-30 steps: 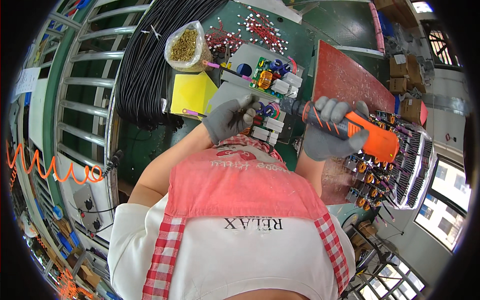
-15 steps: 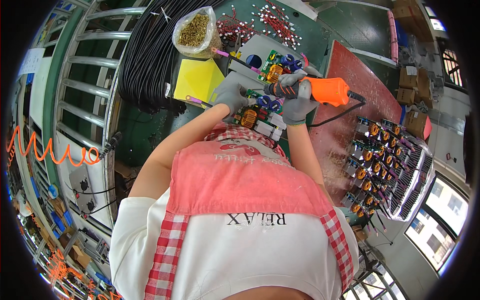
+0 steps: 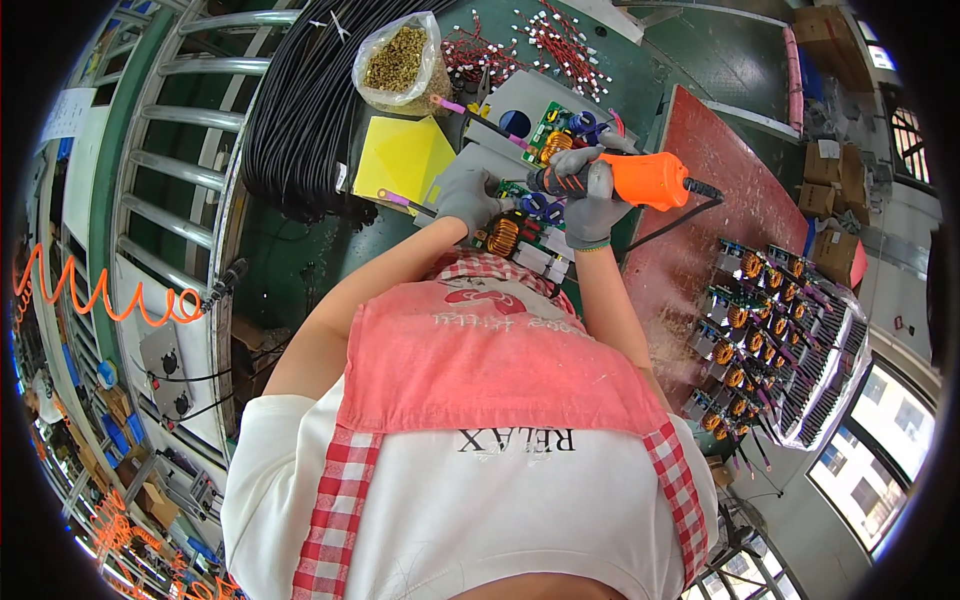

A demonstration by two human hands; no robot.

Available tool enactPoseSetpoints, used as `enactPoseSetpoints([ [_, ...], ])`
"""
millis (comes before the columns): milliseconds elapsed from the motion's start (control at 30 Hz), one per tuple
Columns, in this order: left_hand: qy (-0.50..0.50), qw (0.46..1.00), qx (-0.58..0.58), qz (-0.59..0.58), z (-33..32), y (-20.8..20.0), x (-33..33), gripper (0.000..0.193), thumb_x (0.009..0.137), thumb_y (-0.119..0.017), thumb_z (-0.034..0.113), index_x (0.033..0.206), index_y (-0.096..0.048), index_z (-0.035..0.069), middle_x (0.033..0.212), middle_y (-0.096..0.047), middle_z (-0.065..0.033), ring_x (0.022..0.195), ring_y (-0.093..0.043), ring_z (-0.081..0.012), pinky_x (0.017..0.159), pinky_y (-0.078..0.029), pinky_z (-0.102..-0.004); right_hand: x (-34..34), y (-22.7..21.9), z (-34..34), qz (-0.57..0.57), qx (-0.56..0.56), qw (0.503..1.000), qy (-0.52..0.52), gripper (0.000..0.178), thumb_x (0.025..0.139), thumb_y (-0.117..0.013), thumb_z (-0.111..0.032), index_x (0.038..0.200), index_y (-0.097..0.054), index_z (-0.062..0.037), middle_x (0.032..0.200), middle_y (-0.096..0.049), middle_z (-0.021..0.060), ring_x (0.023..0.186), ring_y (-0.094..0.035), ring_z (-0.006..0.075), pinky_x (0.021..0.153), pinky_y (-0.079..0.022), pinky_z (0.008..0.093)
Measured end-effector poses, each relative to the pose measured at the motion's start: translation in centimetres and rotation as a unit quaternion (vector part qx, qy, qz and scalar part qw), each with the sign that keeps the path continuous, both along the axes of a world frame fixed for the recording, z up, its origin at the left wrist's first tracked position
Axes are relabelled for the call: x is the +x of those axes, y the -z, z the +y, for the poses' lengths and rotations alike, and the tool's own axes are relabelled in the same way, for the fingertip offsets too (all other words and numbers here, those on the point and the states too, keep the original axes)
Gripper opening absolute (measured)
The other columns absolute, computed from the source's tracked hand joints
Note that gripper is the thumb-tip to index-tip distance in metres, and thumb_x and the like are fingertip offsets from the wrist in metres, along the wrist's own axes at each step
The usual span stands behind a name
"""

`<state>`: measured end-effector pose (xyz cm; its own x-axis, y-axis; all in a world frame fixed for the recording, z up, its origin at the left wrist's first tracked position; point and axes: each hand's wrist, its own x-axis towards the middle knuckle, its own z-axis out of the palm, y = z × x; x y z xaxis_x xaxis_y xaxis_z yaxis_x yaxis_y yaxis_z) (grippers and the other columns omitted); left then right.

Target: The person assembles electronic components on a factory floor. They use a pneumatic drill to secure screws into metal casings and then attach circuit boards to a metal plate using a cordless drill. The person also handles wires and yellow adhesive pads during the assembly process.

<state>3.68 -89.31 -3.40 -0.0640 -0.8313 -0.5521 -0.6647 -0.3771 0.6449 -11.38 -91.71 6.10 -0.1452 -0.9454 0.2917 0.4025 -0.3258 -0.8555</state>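
My right hand (image 3: pixel 597 208), in a grey glove, wraps round an orange and black electric power screwdriver (image 3: pixel 648 180). The tool lies nearly level, its black front end pointing left over the near circuit board (image 3: pixel 503 236); its tip is hidden. This board carries a copper coil, blue capacitors and white blocks, and sits close to my apron. My left hand (image 3: pixel 468 198), also gloved in grey, is at the board's left side with curled fingers; what they pinch is hidden. Just beyond lies a second circuit board (image 3: pixel 556 146) on a grey panel (image 3: pixel 510 98). Cables with pink-sleeved lugs (image 3: pixel 394 198) stick out leftward.
Yellow sheets (image 3: pixel 400 155) and a bag of brass-coloured small parts (image 3: pixel 400 65) lie left, beside coiled black cable (image 3: pixel 290 130). Red-black wires (image 3: pixel 560 40) are at the back. A reddish board (image 3: pixel 700 170) and several finished-looking coil assemblies (image 3: pixel 760 330) stand right. The screwdriver's cord (image 3: pixel 660 233) trails nearby.
The whole view has shifted slightly. The screwdriver has moved a little left over the near board; my left hand stays beside that board.
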Motion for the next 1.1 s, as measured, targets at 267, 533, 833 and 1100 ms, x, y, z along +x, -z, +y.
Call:
enactPoseSetpoints([
  [267, 0.003, 1.0, -0.019, -0.007, 0.1, 0.7, 0.0, 0.056, 0.069, -0.076, 0.044, 0.111, -0.063, 0.008, 0.106, -0.066, -0.0106, 0.098, -0.063, -0.0256, 0.084, -0.048, -0.0346, 1.1, 0.2, -0.3, 0.057, -0.003, 0.978, -0.202, 0.032, 0.076, -0.058, 0.001, 0.107, -0.048, -0.0019, 0.084, -0.059, 0.007, 0.069, -0.059, 0.0152, 0.063, -0.05, 0.0313],
  [533, -0.009, 1.0, -0.02, 0.003, 0.4, 1.0, 0.0, 0.054, 0.069, -0.076, 0.042, 0.11, -0.063, 0.009, 0.106, -0.066, -0.0107, 0.097, -0.063, -0.0259, 0.083, -0.048, -0.0344, 1.3, 1.6, -1.2, 0.051, 0.051, 0.968, -0.242, 0.035, 0.069, -0.061, 0.008, 0.101, -0.052, -0.0031, 0.085, -0.059, 0.003, 0.071, -0.058, 0.0095, 0.065, -0.049, 0.0247],
  [833, -0.094, 0.969, 0.051, 0.223, -0.8, 3.0, 1.3, 0.045, 0.077, -0.07, 0.028, 0.113, -0.058, 0.003, 0.102, -0.065, -0.0143, 0.092, -0.064, -0.0237, 0.078, -0.05, -0.0331, 1.7, -3.7, 0.8, 0.072, 0.054, 0.993, -0.08, 0.035, 0.072, -0.054, 0.008, 0.105, -0.047, -0.0005, 0.071, -0.058, 0.0051, 0.06, -0.056, 0.012, 0.053, -0.047, 0.0267],
  [1100, -0.159, 0.686, 0.204, 0.68, 3.8, -5.5, 3.1, 0.029, 0.096, -0.042, 0.008, 0.123, -0.045, -0.004, 0.114, -0.057, -0.0176, 0.095, -0.061, -0.0205, 0.079, -0.056, -0.0304, -2.2, -12.4, 10.3, 0.005, -0.198, 0.98, 0.007, 0.048, 0.085, -0.056, -0.042, 0.121, -0.043, -0.0125, 0.07, -0.054, 0.0062, 0.057, -0.05, 0.0187, 0.06, -0.042, 0.0362],
])
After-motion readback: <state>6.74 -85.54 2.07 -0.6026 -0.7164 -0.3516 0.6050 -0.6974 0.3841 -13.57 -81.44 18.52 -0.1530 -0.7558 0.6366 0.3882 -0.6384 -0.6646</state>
